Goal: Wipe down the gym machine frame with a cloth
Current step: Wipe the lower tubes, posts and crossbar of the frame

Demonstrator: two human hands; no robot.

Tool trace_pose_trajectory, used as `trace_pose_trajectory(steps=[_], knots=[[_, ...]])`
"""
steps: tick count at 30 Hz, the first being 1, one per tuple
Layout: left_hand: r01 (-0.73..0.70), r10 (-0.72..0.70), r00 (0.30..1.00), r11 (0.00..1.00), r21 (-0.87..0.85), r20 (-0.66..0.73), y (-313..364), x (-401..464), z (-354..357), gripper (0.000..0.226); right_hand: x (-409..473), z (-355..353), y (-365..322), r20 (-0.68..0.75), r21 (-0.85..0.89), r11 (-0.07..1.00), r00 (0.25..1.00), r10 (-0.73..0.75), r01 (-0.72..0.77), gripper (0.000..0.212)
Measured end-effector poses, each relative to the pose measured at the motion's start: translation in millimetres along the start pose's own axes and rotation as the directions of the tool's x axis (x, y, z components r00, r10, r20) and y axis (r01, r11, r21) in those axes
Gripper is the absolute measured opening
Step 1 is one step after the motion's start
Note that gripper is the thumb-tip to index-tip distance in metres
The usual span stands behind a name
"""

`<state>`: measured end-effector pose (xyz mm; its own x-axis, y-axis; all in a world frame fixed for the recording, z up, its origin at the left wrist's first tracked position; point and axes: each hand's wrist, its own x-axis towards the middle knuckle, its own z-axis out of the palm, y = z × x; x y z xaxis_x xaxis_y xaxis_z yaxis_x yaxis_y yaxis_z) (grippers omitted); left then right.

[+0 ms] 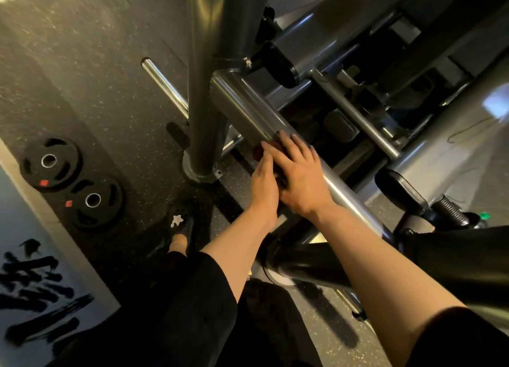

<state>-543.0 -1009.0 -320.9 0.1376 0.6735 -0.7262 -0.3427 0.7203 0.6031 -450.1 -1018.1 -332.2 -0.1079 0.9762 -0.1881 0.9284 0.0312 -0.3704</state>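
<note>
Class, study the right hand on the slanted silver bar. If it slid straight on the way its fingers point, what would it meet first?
The right hand points up along the silver bar. It would probably first reach the bar's capped end beside the dark upright post, though depth is unclear.

Both forearms outstretched, left hand [264,184] beside right hand [298,178], fingers extended

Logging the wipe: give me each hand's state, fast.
Left hand: on the bar, fingers curled round a dark red cloth.
Right hand: flat, fingers straight, pressing on the bar.
</note>
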Motion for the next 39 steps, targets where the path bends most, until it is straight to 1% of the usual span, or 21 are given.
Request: trace_pose_trajectory(steps=[2, 4, 6, 8, 11, 13, 15, 16, 18, 20, 22, 24, 25, 27, 28, 29, 32, 34, 36, 38, 39], knots=[[0.033, -0.036, 0.999, 0.996, 0.077, 0.027, -7, -4, -6, 0.042, -4, 4, 3, -0.019, -0.086, 0.995, 0.999, -0.044, 0.042, 0.069], [0.064, -0.072, 0.996, 0.984, 0.166, 0.044, -10, -8, -11, 0.041, -14, 5, 13, -0.036, -0.148, 0.987, 0.996, -0.076, 0.070, 0.069], [0.046, -0.049, 0.999, 0.974, 0.224, 0.007, -14, -6, -13, 0.035, -34, 4, 28, -0.033, -0.198, 0.978, 0.997, -0.075, 0.067, 0.074], [-0.004, -0.001, 1.000, 0.947, 0.321, 0.016, -15, -8, -10, 0.035, -58, 3, 38, -0.059, -0.230, 0.973, 0.998, -0.033, 0.019, 0.078], [-0.106, 0.055, 0.992, 0.871, 0.481, 0.117, -14, -17, 1, 0.043, -90, 5, 40, -0.121, -0.305, 0.946, 0.990, 0.078, -0.112, 0.079], [-0.147, 0.095, 0.987, 0.845, 0.515, 0.126, -11, -18, 6, 0.048, -89, 4, 32, -0.168, -0.326, 0.930, 0.979, 0.117, -0.167, 0.075], [-0.142, 0.099, 0.989, 0.858, 0.493, 0.113, -9, -14, 7, 0.052, -71, 4, 20, -0.218, -0.325, 0.932, 0.972, 0.091, -0.160, 0.070], [-0.143, 0.104, 0.989, 0.862, 0.487, 0.108, -8, -11, 5, 0.053, -59, 5, 14, -0.227, -0.332, 0.933, 0.972, 0.064, -0.139, 0.072], [-0.173, 0.130, 0.984, 0.835, 0.522, 0.119, -8, -6, 4, 0.053, -41, 8, 6, -0.207, -0.333, 0.936, 0.977, 0.044, -0.112, 0.076], [-0.237, 0.171, 0.971, 0.775, 0.586, 0.167, -8, -4, 2, 0.053, -40, 13, 4, -0.187, -0.305, 0.947, 0.981, 0.042, -0.099, 0.068], [-0.326, 0.196, 0.944, 0.673, 0.664, 0.265, -11, -6, 3, 0.055, -66, 19, 10, -0.203, -0.282, 0.950, 0.976, 0.079, -0.136, 0.056], [-0.425, 0.200, 0.903, 0.538, 0.728, 0.379, -17, -9, 4, 0.058, -106, 29, 23, -0.260, -0.283, 0.937, 0.957, 0.129, -0.203, 0.052], [-0.477, 0.190, 0.878, 0.434, 0.764, 0.439, -20, -11, 5, 0.061, -128, 33, 30, -0.292, -0.272, 0.931, 0.943, 0.161, -0.243, 0.054], [-0.567, 0.178, 0.821, 0.139, 0.812, 0.543, -28, -12, 8, 0.068, -162, 36, 41, -0.353, -0.248, 0.912, 0.908, 0.228, -0.326, 0.063], [-0.599, 0.186, 0.788, 0.012, 0.801, 0.586, -31, -11, 11, 0.073, -173, 34, 45, -0.400, -0.256, 0.890, 0.880, 0.257, -0.376, 0.066], [-0.612, 0.203, 0.763, -0.081, 0.787, 0.614, -33, -9, 12, 0.076, -179, 32, 47, -0.451, -0.277, 0.858, 0.847, 0.280, -0.432, 0.066], [-0.579, 0.238, 0.740, -0.249, 0.776, 0.629, -33, -3, 14, 0.080, -185, 34, 44, -0.567, -0.269, 0.727, 0.714, 0.411, -0.632, 0.060], [-0.552, 0.211, 0.740, -0.352, 0.756, 0.639, -30, 0, 9, 0.082, -184, 45, 35, -0.583, -0.158, 0.675, 0.620, 0.525, -0.721, 0.059], [-0.541, 0.190, 0.720, -0.448, 0.712, 0.667, -25, 2, 5, 0.083, -171, 57, 17, -0.530, 0.029, 0.636, 0.528, 0.663, -0.771, 0.061], [-0.537, 0.189, 0.691, -0.512, 0.671, 0.697, -20, 5, 4, 0.079, -142, 62, -7, -0.391, 0.268, 0.597, 0.481, 0.785, -0.756, 0.063], [-0.538, 0.195, 0.678, -0.526, 0.659, 0.709, -17, 5, 4, 0.076, -122, 61, -18, -0.345, 0.377, 0.573, 0.464, 0.816, -0.728, 0.059]])
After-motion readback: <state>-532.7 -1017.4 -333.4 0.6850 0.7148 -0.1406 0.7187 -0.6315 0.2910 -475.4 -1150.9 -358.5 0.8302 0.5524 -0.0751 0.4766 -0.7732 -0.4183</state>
